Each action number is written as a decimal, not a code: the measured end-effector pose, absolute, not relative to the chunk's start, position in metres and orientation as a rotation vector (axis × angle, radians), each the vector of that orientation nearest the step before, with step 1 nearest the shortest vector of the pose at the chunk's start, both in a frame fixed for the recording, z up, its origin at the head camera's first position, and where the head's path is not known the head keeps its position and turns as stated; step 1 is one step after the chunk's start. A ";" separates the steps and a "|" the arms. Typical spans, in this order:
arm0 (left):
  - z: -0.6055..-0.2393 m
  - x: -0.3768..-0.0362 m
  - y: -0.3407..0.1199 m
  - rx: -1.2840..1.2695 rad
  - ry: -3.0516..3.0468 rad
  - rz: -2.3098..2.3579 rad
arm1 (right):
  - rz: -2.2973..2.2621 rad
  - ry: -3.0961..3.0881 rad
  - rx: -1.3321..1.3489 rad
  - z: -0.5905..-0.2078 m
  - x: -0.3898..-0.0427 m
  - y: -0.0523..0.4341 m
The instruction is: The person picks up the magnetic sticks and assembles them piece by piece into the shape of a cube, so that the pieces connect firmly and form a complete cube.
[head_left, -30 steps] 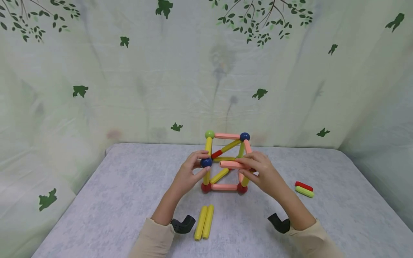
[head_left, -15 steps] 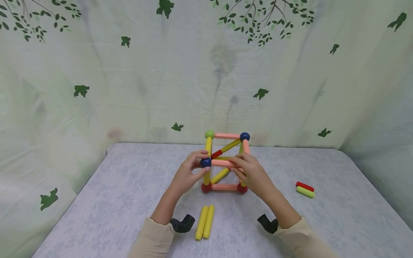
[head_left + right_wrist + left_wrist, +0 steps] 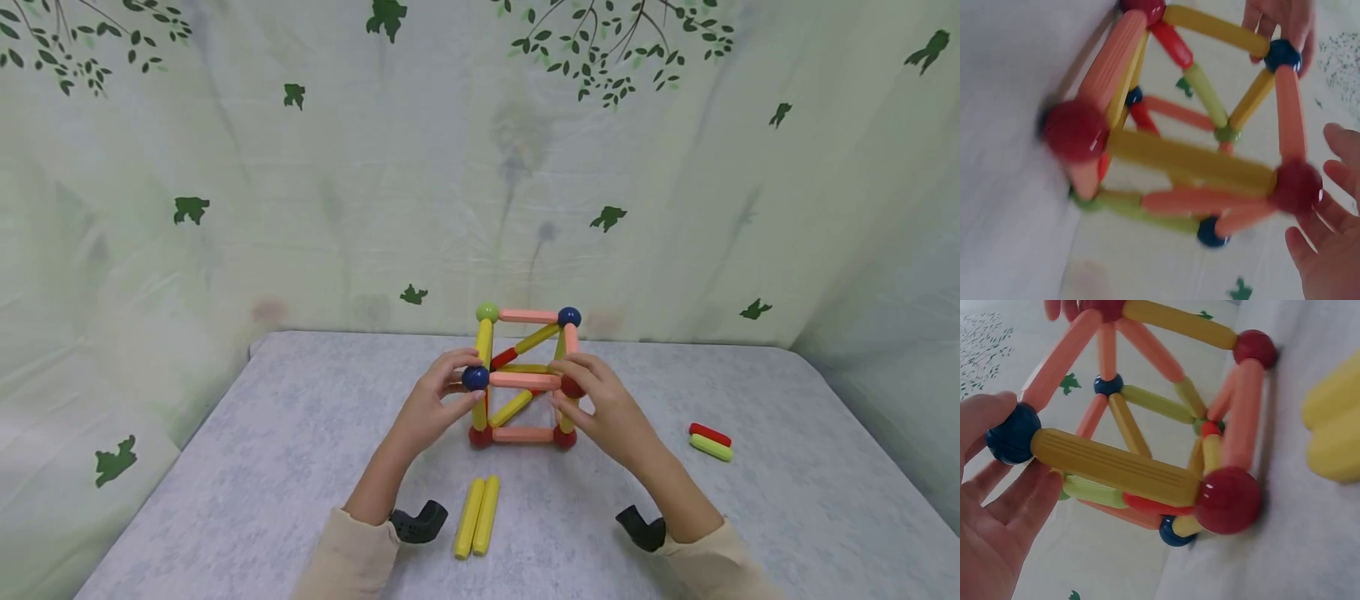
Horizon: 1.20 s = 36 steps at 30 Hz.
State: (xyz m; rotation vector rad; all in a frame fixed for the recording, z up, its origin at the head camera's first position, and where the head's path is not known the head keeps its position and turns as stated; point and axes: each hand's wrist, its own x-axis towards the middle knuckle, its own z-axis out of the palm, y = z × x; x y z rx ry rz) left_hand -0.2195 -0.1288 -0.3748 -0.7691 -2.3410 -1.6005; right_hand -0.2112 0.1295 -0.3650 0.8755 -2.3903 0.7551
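A box-shaped frame of magnetic sticks and balls stands upright on the table, with diagonal sticks inside it. My left hand pinches the blue ball at its near upper left corner, thumb on one side and fingers on the other. A pink stick spans from this ball to the red ball at the near upper right corner. Around that red ball the fingers of my right hand are loosely spread; in the right wrist view its thumb stands apart from the ball.
Two yellow sticks lie side by side in front of the frame. Off to the right lie a short red stick and a short lime stick. A leaf-patterned cloth hangs behind the table.
My right hand brought the pink stick left to the blue ball, then let it go and shifted right to the red ball. The stick now bridges both balls. My left hand stays at the blue ball.
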 end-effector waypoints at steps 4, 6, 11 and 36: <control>-0.392 -0.216 -0.134 -0.632 -2.413 -1.572 | 0.777 -2.420 0.783 -0.375 -0.204 0.168; -0.400 -0.209 -0.135 -0.535 -2.479 -1.578 | 0.772 -2.448 0.737 -0.382 -0.200 0.190; -0.415 -0.189 -0.139 -0.425 -2.705 -1.561 | 0.792 -2.576 0.603 -0.402 -0.192 0.241; -0.419 -0.156 -0.136 -0.512 -3.216 -1.480 | 0.788 -3.007 0.346 -0.424 -0.196 0.285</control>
